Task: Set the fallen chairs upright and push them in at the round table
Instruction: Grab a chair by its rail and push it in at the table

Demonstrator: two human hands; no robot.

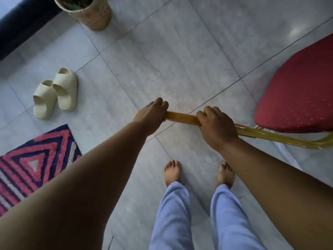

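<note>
A chair with a red dotted cushion (299,91) and a gold metal frame (182,117) lies tipped on the pale tiled floor at the right. My left hand (153,115) grips the end of a gold frame bar. My right hand (216,126) grips the same bar a little further right, nearer the cushion. The bar runs from my hands to the curved frame tubes under the cushion at the right edge. My bare feet stand just behind the bar. The round table is out of view.
A pair of cream slides (55,92) sits on the floor at the left. A woven basket (86,11) stands at the top left beside a dark sofa edge (21,27). A pink and navy patterned rug (34,163) lies at the lower left.
</note>
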